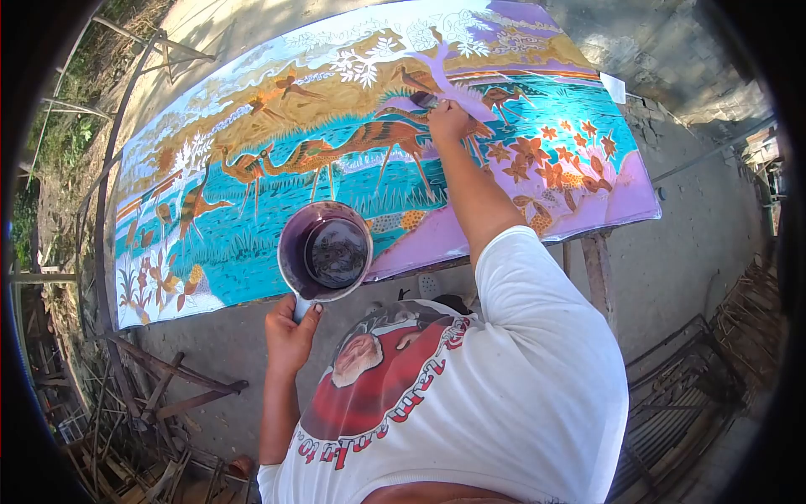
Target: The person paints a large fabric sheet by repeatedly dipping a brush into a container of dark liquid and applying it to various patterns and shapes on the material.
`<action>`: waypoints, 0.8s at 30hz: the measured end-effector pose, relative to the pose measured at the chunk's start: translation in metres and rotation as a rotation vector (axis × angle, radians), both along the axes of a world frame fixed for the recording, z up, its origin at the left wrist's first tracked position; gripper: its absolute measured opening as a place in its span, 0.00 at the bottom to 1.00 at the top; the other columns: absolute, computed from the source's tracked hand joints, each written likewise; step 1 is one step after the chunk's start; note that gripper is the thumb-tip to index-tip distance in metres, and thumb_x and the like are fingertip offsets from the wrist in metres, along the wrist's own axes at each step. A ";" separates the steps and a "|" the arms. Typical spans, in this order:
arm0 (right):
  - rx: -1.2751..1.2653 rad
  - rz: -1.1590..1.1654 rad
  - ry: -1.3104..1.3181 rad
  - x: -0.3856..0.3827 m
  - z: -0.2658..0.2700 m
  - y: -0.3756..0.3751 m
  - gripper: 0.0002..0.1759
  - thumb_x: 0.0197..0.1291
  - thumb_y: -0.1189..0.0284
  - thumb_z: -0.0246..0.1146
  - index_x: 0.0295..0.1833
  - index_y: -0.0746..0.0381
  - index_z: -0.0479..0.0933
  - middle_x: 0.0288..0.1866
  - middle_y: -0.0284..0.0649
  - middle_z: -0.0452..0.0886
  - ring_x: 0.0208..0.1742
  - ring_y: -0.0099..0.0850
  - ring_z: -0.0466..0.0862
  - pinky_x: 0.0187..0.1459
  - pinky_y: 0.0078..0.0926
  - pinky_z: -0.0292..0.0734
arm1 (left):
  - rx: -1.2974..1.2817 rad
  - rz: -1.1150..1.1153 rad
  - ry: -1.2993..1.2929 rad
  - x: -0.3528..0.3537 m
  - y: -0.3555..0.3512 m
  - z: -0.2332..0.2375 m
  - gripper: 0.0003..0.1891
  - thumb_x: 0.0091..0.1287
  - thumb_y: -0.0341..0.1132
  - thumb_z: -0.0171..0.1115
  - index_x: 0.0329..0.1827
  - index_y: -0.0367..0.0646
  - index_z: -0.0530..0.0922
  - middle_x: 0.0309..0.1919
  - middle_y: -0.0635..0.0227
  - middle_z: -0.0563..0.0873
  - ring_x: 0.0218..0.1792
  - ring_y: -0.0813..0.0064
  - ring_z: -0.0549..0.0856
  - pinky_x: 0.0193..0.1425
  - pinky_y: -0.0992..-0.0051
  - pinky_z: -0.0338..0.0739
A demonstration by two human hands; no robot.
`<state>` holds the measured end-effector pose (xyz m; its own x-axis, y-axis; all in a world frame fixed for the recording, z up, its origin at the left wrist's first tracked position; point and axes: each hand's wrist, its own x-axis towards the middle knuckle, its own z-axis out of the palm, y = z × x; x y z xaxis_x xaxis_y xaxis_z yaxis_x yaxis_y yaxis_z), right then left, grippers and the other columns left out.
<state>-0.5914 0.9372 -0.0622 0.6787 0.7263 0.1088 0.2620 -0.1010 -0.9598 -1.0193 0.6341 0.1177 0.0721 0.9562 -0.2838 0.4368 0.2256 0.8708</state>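
Observation:
My left hand [290, 336] is wrapped round the handle of a saucepan [363, 223], held up over the near edge of the fabric. Dark liquid [337, 252] lies inside the pan. At the upper middle, my right hand [449, 122] grips a paintbrush [424, 99] with dark bristles close to the fabric; my fingers hide most of its handle. The painted fabric [243, 227] spreads wide in front of me, with orange-brown birds, turquoise water, a lilac tree and orange flowers. Some leaf shapes near its top are white.
A wooden leg [598, 273] stands under the fabric's near right side. Poles [126, 168] run along the left, with loose sticks [159, 454] piled lower down. A slatted metal bench [680, 386] sits at lower right. A shoe [429, 286] shows below the near edge.

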 end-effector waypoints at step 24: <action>0.046 0.208 0.450 -0.032 0.031 -0.045 0.13 0.77 0.70 0.56 0.45 0.69 0.81 0.29 0.41 0.85 0.23 0.27 0.85 0.22 0.25 0.81 | 0.008 -0.045 0.017 0.004 0.019 -0.006 0.14 0.68 0.30 0.72 0.27 0.40 0.75 0.21 0.81 0.73 0.25 0.88 0.67 0.26 0.76 0.60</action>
